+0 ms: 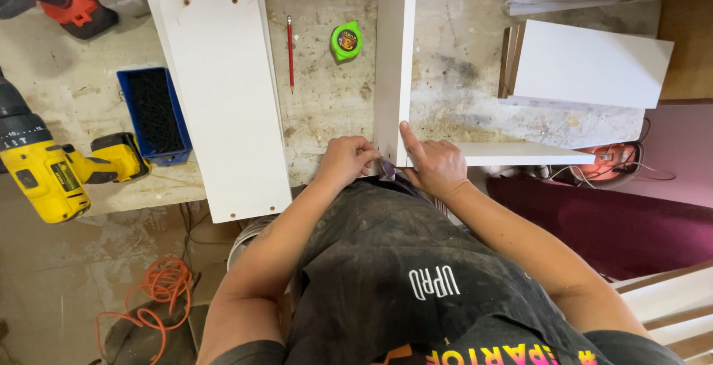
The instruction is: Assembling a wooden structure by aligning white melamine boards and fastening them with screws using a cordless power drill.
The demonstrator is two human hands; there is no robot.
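Both hands sit close together at the middle of the frame, at the near edge of a dirty workbench (334,90). The left hand (344,161) is curled shut, with its fingertips pinching something small and dark at the corner where two white boards meet. What that small thing is cannot be told. The right hand (436,166) lies flat on the corner, with one finger pointing up along the upright white board (394,53). This long board runs from the hands up to the top of the frame. A second white board (520,154) goes from the same corner out to the right, so the two make an L shape.

Left of the middle lies a wide white panel (226,105) with small holes. A red pencil (290,49) and a green tape measure (346,40) lie near the top middle. At the left edge sit a yellow drill (44,176) and a blue box of dark screws (154,115). An orange cord (160,287) curls on the floor at the lower left.
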